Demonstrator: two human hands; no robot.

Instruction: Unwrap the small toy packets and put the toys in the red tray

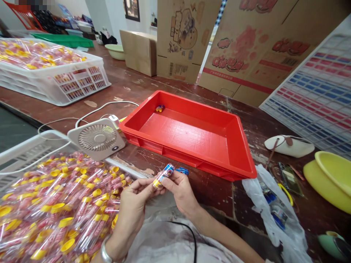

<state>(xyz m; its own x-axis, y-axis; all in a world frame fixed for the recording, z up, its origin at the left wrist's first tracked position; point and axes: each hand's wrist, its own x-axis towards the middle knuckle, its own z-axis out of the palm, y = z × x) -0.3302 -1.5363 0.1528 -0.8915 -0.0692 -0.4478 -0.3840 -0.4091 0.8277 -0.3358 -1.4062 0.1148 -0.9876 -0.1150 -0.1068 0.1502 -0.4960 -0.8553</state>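
Observation:
Between my two hands is a small candy tube (163, 176) in a blue, white and yellow wrapper, tilted up to the right. My left hand (134, 202) pinches its lower yellow end. The upper blue end is gripped by my right hand (183, 193), with the thumb on its front. A small blue printed piece (182, 171) shows behind my right fingers; whether they hold it I cannot tell. To the left, a white basket (52, 136) is full of clear tubes (82, 204) with yellow caps and pink contents. Beyond my hands, a red tray (189, 160) holds a few wrapped tubes (159, 108) in its far left corner.
A white fan (99, 138) with a cable stands between basket and tray. Another filled white crate (82, 78) is at the back left. Cardboard boxes (236, 54) line the back. At right are a plastic bag (285, 219), a phone (290, 178) and yellow bowls (326, 179).

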